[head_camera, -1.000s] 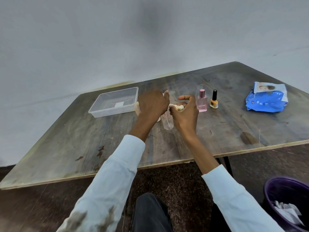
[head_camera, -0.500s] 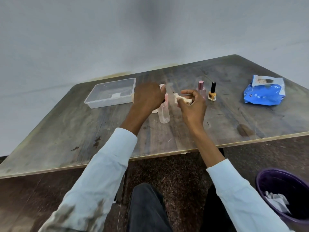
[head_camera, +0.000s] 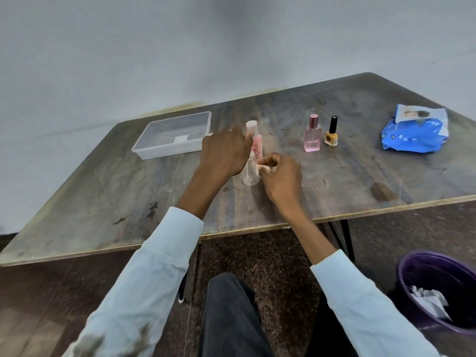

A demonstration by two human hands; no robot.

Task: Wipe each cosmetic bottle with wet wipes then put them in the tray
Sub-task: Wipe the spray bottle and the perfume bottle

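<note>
A clear spray bottle [head_camera: 250,176] stands upright on the wooden table [head_camera: 360,176], and a taller pink bottle [head_camera: 255,143] with a pale cap stands just behind it. My left hand [head_camera: 223,153] grips these bottles from the left. My right hand [head_camera: 279,176] pinches a crumpled wet wipe [head_camera: 265,168] against the clear bottle's right side. A pink perfume bottle [head_camera: 312,135] and a yellow nail polish bottle [head_camera: 331,134] stand together further right. The clear plastic tray [head_camera: 164,150] lies at the back left with no bottles in it.
A blue pack of wet wipes [head_camera: 414,136] lies at the table's right end. A purple bin [head_camera: 438,287] with crumpled wipes inside stands on the floor at the lower right. My knee [head_camera: 229,305] is under the table's front edge.
The clear bottle now stands on the table instead of being held up. My right hand with the wipe has dropped from near the top to the bottle's lower right side.
</note>
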